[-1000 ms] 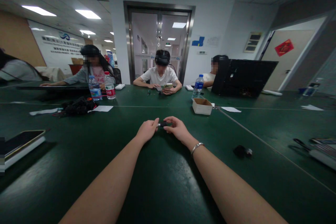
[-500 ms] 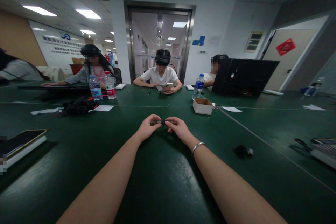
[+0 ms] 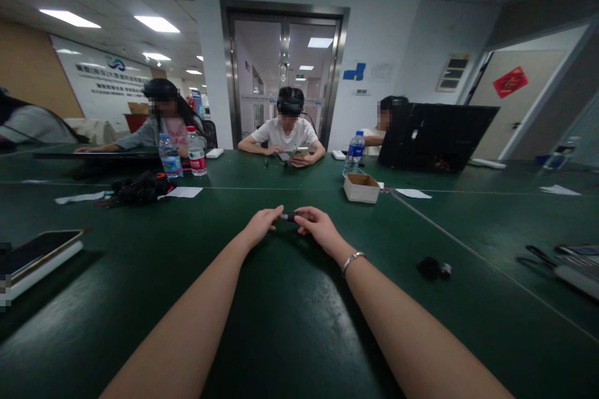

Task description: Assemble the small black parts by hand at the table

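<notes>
Both my arms reach out over a dark green table [image 3: 290,324]. Between my fingertips is a small dark object with a silvery end [image 3: 289,217], too small to name. My left hand [image 3: 260,225] pinches its silvery left end. My right hand [image 3: 317,226], with a silver bracelet at the wrist, is curled round its dark right end. The object is just above the tabletop.
A small black item with a metal tip [image 3: 433,269] lies to the right, an open cardboard box [image 3: 360,187] farther back. A phone on a white box [image 3: 40,254] lies at the left, a black bundle [image 3: 139,189] and water bottles [image 3: 169,156] beyond. Three people sit opposite, next to an open laptop [image 3: 435,137].
My hands stayed together over the same spot on the small object. The left fingers arched up half a second ago and now lie flatter, pointing toward the object.
</notes>
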Motion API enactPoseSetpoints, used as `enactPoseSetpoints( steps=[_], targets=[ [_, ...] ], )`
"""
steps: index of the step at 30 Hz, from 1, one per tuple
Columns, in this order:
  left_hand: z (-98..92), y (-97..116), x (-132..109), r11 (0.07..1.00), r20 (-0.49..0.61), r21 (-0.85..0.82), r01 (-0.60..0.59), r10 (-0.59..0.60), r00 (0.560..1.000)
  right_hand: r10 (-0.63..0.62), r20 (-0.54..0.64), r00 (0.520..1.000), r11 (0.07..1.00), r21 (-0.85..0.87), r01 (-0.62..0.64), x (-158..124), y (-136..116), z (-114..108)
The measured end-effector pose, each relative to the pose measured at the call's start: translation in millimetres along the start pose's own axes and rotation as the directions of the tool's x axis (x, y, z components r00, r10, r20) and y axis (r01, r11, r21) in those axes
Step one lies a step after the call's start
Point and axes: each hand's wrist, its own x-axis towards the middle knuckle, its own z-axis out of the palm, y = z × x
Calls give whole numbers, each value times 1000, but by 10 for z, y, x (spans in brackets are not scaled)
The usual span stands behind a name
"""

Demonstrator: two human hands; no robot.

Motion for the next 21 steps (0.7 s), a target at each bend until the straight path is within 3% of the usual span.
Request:
enactPoseSetpoints(
  steps=[3,6,10,12,15,17,21],
  targets=[
    [6,-31,9,996,16,76,-38,37,999,-5,3,1000,1000,-4,5,3,0,-4],
    [5,-43,5,994,-4,4,-107,107,994,1,-12,1000,1000,13,0,5,1,-8],
    [-11,-27,-10,1000,57,28,-2,1,998,0,13,1000,1000,-8,0,-2,-1,-8],
    [-9,-25,-27,994,60,97,-43,38,997,-2,14,1000,1000,-11,2,-8,-3,-6],
    [0,-20,-62,988,21,70,-137,136,991,0,1,1000,1000,2,0,-15,-10,-2],
    [3,-10,-79,990,19,49,-130,129,991,1,7,1000,1000,-1,-1,-18,-14,1],
    [13,11,-85,979,42,183,-86,80,996,-2,19,1000,1000,0,2,-20,-10,3]
  ],
)
